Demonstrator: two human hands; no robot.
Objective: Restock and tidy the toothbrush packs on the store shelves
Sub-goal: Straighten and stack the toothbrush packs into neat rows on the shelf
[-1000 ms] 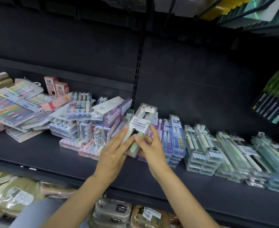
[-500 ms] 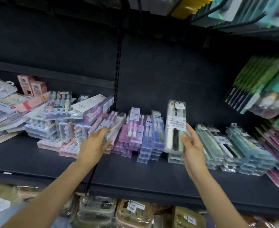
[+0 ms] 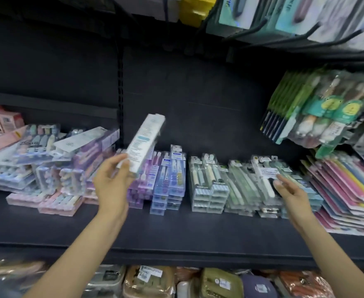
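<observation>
The left hand grips a long clear plastic toothbrush pack with a white back card, lifted off the black shelf and tilted toward one o'clock. The right hand, fingers loose, rests on a clear "soft toothbrush" pack (atop its stack) at three o'clock.

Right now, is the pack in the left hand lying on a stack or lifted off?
Lifted off. The left hand holds the white pack by its lower end, tilted up to the right, above the purple stacks.
</observation>
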